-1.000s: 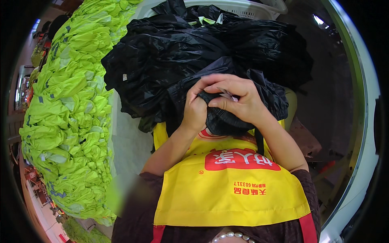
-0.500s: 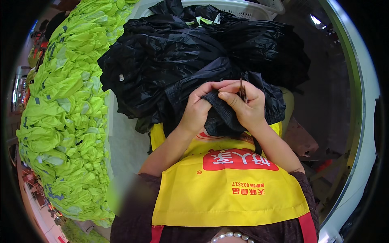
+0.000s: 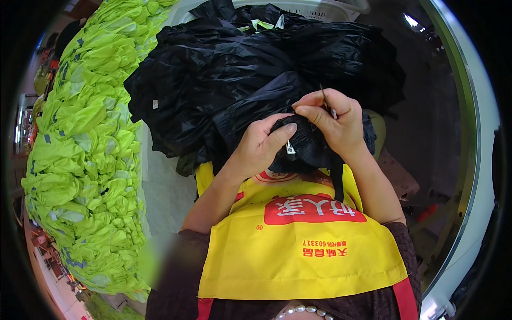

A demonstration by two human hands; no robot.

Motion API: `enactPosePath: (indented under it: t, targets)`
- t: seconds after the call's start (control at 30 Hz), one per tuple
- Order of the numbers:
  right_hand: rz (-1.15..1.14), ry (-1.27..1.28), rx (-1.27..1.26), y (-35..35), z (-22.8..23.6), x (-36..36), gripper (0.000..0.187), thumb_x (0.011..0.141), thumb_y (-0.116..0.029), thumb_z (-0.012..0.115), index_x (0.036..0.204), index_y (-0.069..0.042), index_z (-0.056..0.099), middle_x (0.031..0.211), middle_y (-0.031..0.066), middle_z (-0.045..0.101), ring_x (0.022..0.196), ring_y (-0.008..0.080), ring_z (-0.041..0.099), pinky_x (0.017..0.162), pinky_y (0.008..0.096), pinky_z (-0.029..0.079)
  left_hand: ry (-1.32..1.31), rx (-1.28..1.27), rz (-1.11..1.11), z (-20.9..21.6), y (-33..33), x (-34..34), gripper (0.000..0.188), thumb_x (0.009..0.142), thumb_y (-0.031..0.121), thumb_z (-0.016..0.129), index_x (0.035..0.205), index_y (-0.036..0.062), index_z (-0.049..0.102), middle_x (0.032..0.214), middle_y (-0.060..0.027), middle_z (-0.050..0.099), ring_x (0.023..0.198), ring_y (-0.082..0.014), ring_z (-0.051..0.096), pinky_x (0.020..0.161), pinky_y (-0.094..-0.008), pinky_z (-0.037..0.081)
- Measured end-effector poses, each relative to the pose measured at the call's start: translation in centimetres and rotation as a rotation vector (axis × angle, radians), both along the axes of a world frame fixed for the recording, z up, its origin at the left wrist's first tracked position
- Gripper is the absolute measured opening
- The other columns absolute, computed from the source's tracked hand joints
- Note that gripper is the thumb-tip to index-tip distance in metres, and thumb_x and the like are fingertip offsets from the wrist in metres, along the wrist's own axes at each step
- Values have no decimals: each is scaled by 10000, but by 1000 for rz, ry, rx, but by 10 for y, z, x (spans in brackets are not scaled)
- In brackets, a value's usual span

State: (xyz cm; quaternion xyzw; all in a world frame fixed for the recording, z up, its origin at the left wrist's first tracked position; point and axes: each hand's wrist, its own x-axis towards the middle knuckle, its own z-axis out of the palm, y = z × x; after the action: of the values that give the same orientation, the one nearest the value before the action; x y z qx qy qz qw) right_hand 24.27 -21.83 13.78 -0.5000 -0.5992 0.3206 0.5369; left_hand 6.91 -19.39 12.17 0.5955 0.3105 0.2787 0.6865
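My left hand [image 3: 261, 143] is closed on the gathered, elasticated edge of a black garment [image 3: 306, 146], its thumb pressing on top. A small white label shows on the fabric by that thumb. My right hand [image 3: 344, 124] is just to the right, thumb and forefinger pinched together at the garment's upper edge; whether a thread lies between them is too small to see. Held in the same hand, slim thread snips [image 3: 328, 104] poke up past the fingers, mostly hidden. The rest of the shiny black cloth spreads out beyond both hands.
A long heap of bright yellow-green garments [image 3: 90, 160] runs along the left. Black garments [image 3: 213, 69] pile up ahead, against a white plastic basket [image 3: 349, 9]. My yellow apron [image 3: 298, 272] covers my lap. A pale curved edge [image 3: 480, 106] bounds the right side.
My right hand has risen slightly and its grip on the cloth has shifted to a fingertip pinch at the edge. The garment has turned, bringing the white label into sight.
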Motion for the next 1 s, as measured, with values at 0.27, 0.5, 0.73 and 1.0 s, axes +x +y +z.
enactPosePath:
  t: [0.27,0.5,0.73,1.0]
  targets:
    - [82,227,-263,1,12,30,217,883,-229,535,929,-32,613,741,19,597,633,61,509,585,195,408,49,-15,-63,-9,2,-2,313,931,195,410,1058,-38,575,929,-46,623,843,-87,563,776,-222,446]
    - [369,-152,-384,-12,2,62,345,909,-343,463,942,-26,595,694,32,550,604,107,499,554,230,397,-33,-56,-65,-14,4,-1,310,927,186,414,1071,-37,574,972,-63,622,870,-103,571,807,-231,449]
    - [558,-280,-330,-7,5,61,384,911,-354,472,945,4,610,682,110,578,601,200,545,550,291,420,1,-15,-143,-8,0,0,303,917,206,490,1090,-35,553,918,-31,611,829,-66,518,748,-205,422]
    - [621,-267,-293,-4,2,59,419,925,-375,427,854,-11,623,660,92,587,619,202,568,569,294,434,66,-11,-248,-4,4,1,292,901,176,491,1097,-31,558,974,-54,616,860,-90,561,778,-219,450]
